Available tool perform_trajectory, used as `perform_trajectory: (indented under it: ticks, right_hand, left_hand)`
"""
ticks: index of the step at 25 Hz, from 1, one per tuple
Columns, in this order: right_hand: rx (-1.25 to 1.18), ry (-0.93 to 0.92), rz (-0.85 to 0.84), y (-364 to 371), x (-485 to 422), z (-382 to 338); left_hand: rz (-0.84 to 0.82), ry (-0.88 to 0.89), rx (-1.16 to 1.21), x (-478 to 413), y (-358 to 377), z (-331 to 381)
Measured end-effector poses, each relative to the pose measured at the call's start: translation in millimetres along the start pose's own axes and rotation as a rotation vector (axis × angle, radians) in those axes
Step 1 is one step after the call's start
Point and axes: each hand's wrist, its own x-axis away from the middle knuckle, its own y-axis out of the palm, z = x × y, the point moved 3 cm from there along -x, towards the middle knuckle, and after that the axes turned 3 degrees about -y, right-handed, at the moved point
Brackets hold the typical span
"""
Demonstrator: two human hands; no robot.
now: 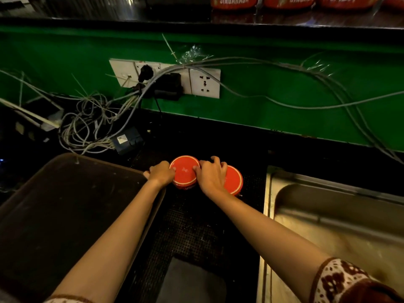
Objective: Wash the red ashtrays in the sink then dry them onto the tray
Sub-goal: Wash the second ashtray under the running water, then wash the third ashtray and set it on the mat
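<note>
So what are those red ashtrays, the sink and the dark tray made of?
Red ashtrays: probably painted tin or enamelled metal, glossy with white rim lines. Sink: stainless steel, brushed grey sheen and folded edges. Tray: likely plastic, matte dark brown, scuffed, with a moulded rim.

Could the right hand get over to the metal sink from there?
Probably yes. The right hand lies over a red ashtray, and the sink sits just to its right, with only black mat between.
</note>
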Motion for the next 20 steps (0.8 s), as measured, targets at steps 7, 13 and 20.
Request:
perform_trajectory:
  ticks: [7, 13, 20]
  right_hand:
    - [0.106, -0.070, -0.003, 11, 14, -5]
    - [-0.172, -0.131, -0.016, -17, 15, 4]
    - [-0.635, -0.097, 0.276, -165, 37, 45]
  left_hand:
    - [0.345, -0.007, -0.055, 27, 10, 8]
    - [0.407, 0.019, 0.020, 51, -1, 26]
    - [0.266, 0.565, 0.396, 119, -58, 161]
